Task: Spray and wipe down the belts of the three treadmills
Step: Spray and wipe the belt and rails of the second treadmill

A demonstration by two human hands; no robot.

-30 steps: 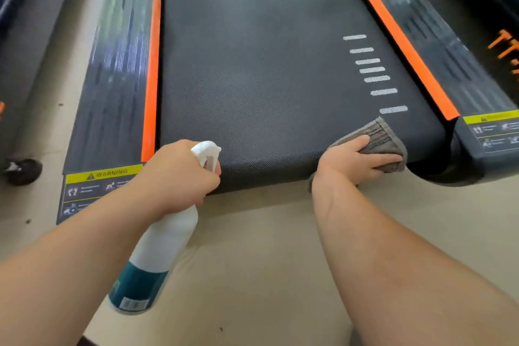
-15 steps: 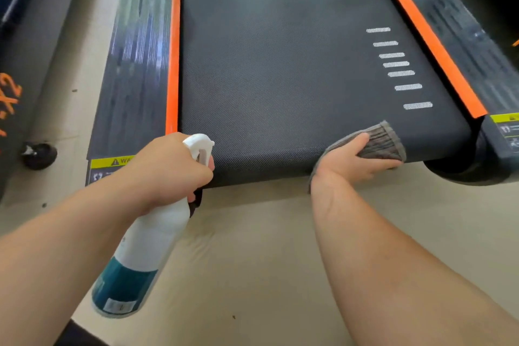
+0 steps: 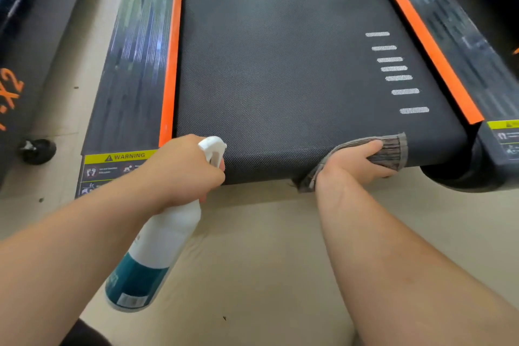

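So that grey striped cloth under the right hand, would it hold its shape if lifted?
Probably not: the grey striped cloth drapes over the rounded end of the black textured belt, so it looks floppy. It seems thin, so it is likely light.

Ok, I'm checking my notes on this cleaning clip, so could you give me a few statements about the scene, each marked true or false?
1. The left hand holds a white spray bottle with a teal band. True.
2. White dashes mark the right side of the belt. True.
3. The cloth lies untouched in the middle of the belt. False: the right hand holds it at the belt's near edge, towards the right.
4. A yellow warning sticker sits at the near end of the left side rail. True.
5. The strips beside the belt are blue. False: they are orange.
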